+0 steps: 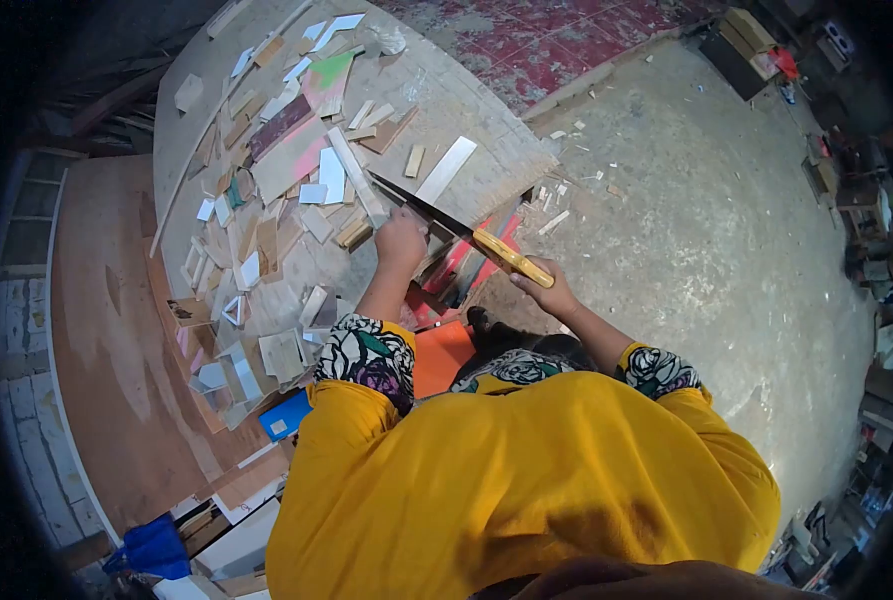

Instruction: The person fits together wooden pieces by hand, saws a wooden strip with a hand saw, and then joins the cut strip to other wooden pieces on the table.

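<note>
My right hand [551,290] is closed round the yellow handle of a handsaw [511,261]. The saw's dark blade points up and left across the edge of the worktable [466,95]. My left hand [402,240] grips the near end of a long pale wood strip [354,170], just below the blade. The blade tip overlaps the strip's side in this view. Right of the blade lie a white-faced board piece [446,170] and a short wood block [415,160]. White and pale offcuts [324,178] lie to the left of the strip.
Several wood scraps cover the table's left side, with a green-and-pink board [328,80] among them. A brown wooden panel [106,330] extends at left. An orange surface [443,358] and blue box [286,415] are near my body. Concrete floor [686,220] spreads right, with clutter along its edge.
</note>
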